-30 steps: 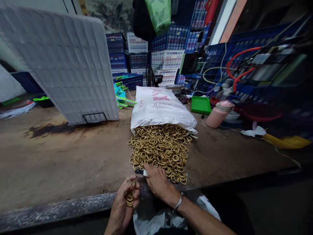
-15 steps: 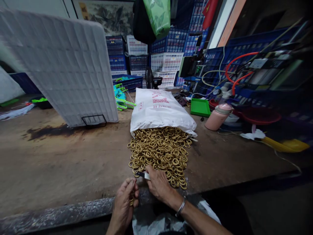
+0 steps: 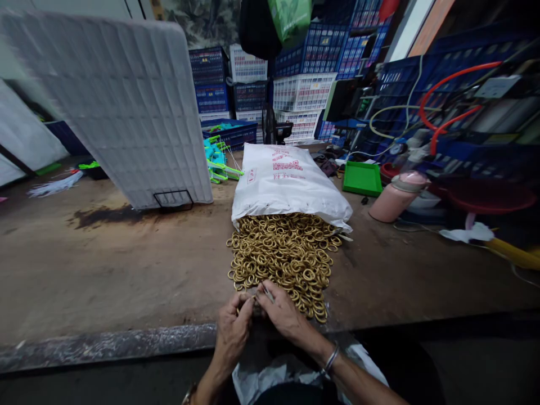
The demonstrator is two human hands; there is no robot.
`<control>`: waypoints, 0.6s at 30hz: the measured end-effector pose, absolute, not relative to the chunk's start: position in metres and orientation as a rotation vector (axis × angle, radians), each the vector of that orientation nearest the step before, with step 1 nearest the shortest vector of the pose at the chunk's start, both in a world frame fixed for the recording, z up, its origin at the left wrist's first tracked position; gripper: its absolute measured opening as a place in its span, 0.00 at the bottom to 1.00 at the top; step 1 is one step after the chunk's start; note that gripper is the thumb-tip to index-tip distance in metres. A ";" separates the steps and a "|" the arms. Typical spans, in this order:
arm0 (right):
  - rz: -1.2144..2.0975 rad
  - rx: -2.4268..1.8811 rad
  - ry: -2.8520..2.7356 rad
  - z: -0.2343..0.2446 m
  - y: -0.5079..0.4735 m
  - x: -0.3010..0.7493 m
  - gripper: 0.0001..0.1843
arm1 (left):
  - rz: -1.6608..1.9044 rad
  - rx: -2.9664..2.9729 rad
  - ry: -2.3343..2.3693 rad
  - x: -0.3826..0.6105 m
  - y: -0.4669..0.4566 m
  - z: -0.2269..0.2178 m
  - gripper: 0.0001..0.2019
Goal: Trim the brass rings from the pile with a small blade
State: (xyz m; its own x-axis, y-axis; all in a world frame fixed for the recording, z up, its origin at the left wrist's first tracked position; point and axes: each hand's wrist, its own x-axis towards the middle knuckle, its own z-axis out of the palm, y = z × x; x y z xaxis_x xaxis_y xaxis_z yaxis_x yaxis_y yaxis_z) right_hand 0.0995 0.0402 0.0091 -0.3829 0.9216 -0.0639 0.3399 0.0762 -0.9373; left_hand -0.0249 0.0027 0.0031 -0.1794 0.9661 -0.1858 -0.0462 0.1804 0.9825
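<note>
My left hand is closed at the table's front edge, its fingers pinched around gold-coloured rings that they mostly hide. Right beside it, my right hand is closed on a small knife, of which only a thin light part shows. The fingertips of both hands meet, or nearly meet, just in front of the ring pile. That pile of gold rings spreads from the mouth of a white sack with red print, lying on its side.
A white ribbed panel stands on the wooden table at left, in a black wire stand. Right of the sack are a green tray and a pink bottle. A white plastic bag lies below the table edge.
My left hand has risen and moved right to meet my right hand. The knife has turned and is now more hidden in the right fingers. The camera view has shifted slightly.
</note>
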 end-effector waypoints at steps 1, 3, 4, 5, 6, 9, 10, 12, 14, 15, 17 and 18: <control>1.370 -1.240 -1.748 0.009 0.041 0.100 0.13 | 1.240 1.009 1.389 -0.024 0.003 0.004 0.14; 1.455 -1.229 -1.682 0.007 0.044 0.101 0.15 | 1.252 1.075 1.369 -0.022 0.004 0.006 0.13; 1.467 -1.234 -1.658 0.006 0.045 0.101 0.15 | 1.230 1.067 1.369 -0.021 0.004 0.008 0.13; 1.455 -1.251 -1.646 0.006 0.046 0.101 0.14 | 1.192 1.027 1.370 -0.020 0.004 0.009 0.14; 1.426 -1.274 -1.646 0.006 0.047 0.101 0.13 | 1.149 0.967 1.369 -0.020 0.004 0.010 0.14; 1.292 -1.345 -1.711 0.008 0.048 0.101 0.11 | 1.049 0.810 1.342 -0.018 0.005 0.012 0.17; 1.256 -1.353 -1.739 0.010 0.049 0.101 0.11 | 1.036 0.789 1.328 -0.017 0.005 0.012 0.18; 1.225 -1.344 -1.774 0.012 0.049 0.102 0.11 | 1.031 0.782 1.298 -0.017 0.005 0.010 0.18; 1.250 -1.310 -1.769 0.015 0.049 0.103 0.11 | 1.044 0.783 1.254 -0.018 0.005 0.006 0.17; 1.275 -1.289 -1.756 0.016 0.050 0.103 0.11 | 1.058 0.782 1.229 -0.019 0.004 0.003 0.16; 1.315 -1.254 -1.726 0.017 0.051 0.104 0.11 | 1.087 0.772 1.184 -0.020 0.004 -0.001 0.15; 1.320 -1.246 -1.715 0.017 0.052 0.104 0.12 | 1.100 0.761 1.164 -0.020 0.004 -0.003 0.14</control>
